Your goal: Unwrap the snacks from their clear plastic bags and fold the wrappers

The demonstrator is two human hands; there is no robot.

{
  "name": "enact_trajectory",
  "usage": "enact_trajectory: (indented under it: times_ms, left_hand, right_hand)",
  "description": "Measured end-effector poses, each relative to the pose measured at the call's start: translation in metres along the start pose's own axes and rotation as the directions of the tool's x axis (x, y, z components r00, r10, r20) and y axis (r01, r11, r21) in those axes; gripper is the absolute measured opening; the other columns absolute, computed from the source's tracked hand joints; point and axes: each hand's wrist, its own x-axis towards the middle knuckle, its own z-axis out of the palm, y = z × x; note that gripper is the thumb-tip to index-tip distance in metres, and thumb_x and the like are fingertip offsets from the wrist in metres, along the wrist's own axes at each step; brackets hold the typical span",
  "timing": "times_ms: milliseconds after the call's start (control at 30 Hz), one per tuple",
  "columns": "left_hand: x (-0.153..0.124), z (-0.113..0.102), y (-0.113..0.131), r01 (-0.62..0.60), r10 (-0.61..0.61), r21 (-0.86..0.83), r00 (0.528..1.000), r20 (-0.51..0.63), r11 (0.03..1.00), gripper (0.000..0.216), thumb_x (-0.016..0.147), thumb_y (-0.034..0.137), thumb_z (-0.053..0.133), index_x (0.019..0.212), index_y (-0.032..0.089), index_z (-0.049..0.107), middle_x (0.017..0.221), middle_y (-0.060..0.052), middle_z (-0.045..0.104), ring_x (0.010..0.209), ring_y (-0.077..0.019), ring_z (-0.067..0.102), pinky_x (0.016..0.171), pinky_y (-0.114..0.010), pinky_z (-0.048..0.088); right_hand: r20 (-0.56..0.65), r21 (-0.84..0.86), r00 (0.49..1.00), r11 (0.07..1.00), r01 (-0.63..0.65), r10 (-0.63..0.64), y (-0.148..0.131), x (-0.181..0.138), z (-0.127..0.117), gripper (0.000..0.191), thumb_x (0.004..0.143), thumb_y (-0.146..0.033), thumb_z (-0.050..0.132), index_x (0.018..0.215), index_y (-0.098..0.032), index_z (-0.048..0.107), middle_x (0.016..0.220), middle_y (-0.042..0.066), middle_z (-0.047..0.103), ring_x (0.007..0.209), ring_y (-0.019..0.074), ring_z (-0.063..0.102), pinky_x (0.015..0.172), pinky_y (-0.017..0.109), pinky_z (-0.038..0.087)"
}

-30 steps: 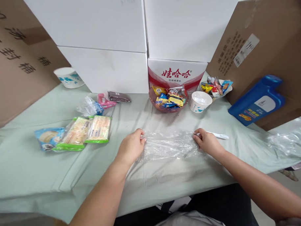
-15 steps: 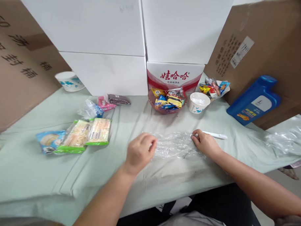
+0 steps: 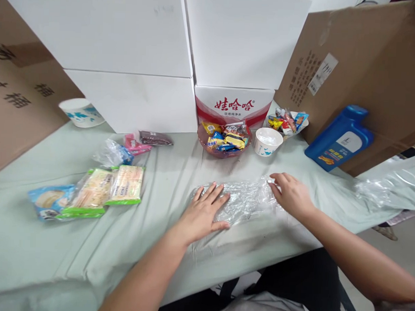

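A crumpled clear plastic bag [image 3: 242, 200] lies on the cloth-covered table in front of me. My left hand [image 3: 203, 214] is pressed flat on its left part, fingers spread. At the bag's right end, my right hand [image 3: 291, 192] is closed, thumb and fingers pinched together. The small end of a white plastic stick [image 3: 271, 180] shows between those fingertips, touching or just over the bag's edge. The rest of the stick is hidden by the hand.
Behind the bag stand a pink bowl of wrapped snacks [image 3: 203, 144], a paper cup [image 3: 267, 148] and a blue bottle [image 3: 337, 142]. Packaged crackers [image 3: 126, 184] and other packets lie left. White boxes [image 3: 130, 30] and brown cartons wall the back and sides.
My left hand has gone from curled to spread flat on the bag. The white stick that stuck out right of my right hand now shows only at its fingertips. The view has shifted slightly right.
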Motion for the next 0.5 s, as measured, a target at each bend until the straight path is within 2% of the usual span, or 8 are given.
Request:
enact_trajectory:
  times_ms: [33,100,133,200,267,333,400,500]
  left_hand:
    - [0.000,-0.001,0.001,-0.001,0.001,-0.010,1.000,0.007,1.000,0.079,0.081,0.067,0.058,0.147,0.027,0.039,0.159,-0.011,0.026,0.148,-0.0328,0.017,0.117,-0.056,0.015]
    - [0.000,-0.002,0.003,-0.004,0.005,-0.026,1.000,0.029,1.000,0.082,0.079,0.067,0.061,0.147,0.028,0.038,0.159,-0.011,0.025,0.148,-0.0337,0.017,0.117,-0.058,0.014]
    - [0.000,-0.002,0.003,-0.002,0.003,-0.030,0.999,0.041,1.000,0.083,0.078,0.067,0.062,0.147,0.028,0.038,0.159,-0.010,0.025,0.148,-0.0342,0.017,0.117,-0.058,0.014]
    - [-0.001,-0.001,0.001,0.013,-0.011,-0.028,0.998,0.057,1.000,0.087,0.076,0.068,0.063,0.148,0.028,0.036,0.159,-0.010,0.024,0.148,-0.0353,0.015,0.117,-0.059,0.013]
    - [-0.003,0.000,-0.002,0.043,-0.042,-0.018,0.997,0.065,0.999,0.093,0.072,0.072,0.063,0.149,0.028,0.035,0.160,-0.010,0.024,0.148,-0.0367,0.013,0.117,-0.059,0.011]
    - [-0.004,0.001,-0.006,0.079,-0.078,-0.009,0.995,0.067,0.997,0.100,0.068,0.076,0.063,0.150,0.027,0.033,0.160,-0.012,0.022,0.148,-0.0378,0.013,0.118,-0.059,0.008]
    - [-0.004,0.000,-0.009,0.113,-0.113,-0.004,0.993,0.047,0.994,0.103,0.066,0.077,0.064,0.150,0.025,0.034,0.160,-0.013,0.022,0.148,-0.0388,0.013,0.118,-0.059,0.008]
    - [-0.006,-0.005,-0.009,0.147,-0.148,-0.010,0.987,-0.060,0.989,0.092,0.072,0.071,0.064,0.147,0.022,0.040,0.158,-0.016,0.027,0.147,-0.0389,0.017,0.117,-0.058,0.015]
  right_hand:
    - [-0.032,0.052,0.992,0.991,0.127,-0.125,-0.007,-0.005,-0.001,0.031,0.097,-0.032,0.044,0.117,-0.017,0.063,0.111,0.014,0.069,0.102,0.0271,0.064,0.087,0.040,0.049]
    - [-0.015,0.147,0.925,0.914,0.377,-0.379,-0.021,-0.016,0.004,0.040,0.096,-0.041,0.048,0.127,-0.019,0.060,0.127,0.015,0.063,0.121,0.0289,0.055,0.102,0.046,0.042]
    - [0.032,0.180,0.878,0.867,0.466,-0.478,-0.027,-0.020,0.009,0.051,0.093,-0.049,0.050,0.134,-0.019,0.055,0.138,0.015,0.056,0.131,0.0312,0.046,0.108,0.050,0.036]
    - [0.149,0.217,0.811,0.818,0.532,-0.566,-0.032,-0.025,0.021,0.075,0.087,-0.063,0.052,0.146,-0.017,0.042,0.151,0.016,0.040,0.143,0.0356,0.028,0.113,0.059,0.024]
    - [0.234,0.215,0.804,0.836,0.505,-0.546,-0.026,-0.029,0.030,0.086,0.086,-0.069,0.048,0.150,-0.014,0.034,0.156,0.018,0.031,0.146,0.0370,0.019,0.114,0.062,0.018]
    - [0.255,0.190,0.831,0.868,0.459,-0.495,-0.011,-0.033,0.033,0.085,0.089,-0.068,0.043,0.152,-0.013,0.029,0.157,0.018,0.028,0.147,0.0360,0.016,0.114,0.061,0.017]
    - [0.218,0.159,0.864,0.890,0.427,-0.453,0.009,-0.041,0.031,0.082,0.090,-0.066,0.043,0.153,-0.014,0.028,0.157,0.018,0.029,0.146,0.0355,0.017,0.114,0.061,0.019]
    - [0.069,0.142,0.925,0.921,0.363,-0.375,0.034,-0.058,0.022,0.079,0.090,-0.061,0.048,0.152,-0.017,0.028,0.151,0.020,0.039,0.143,0.0351,0.028,0.111,0.059,0.029]
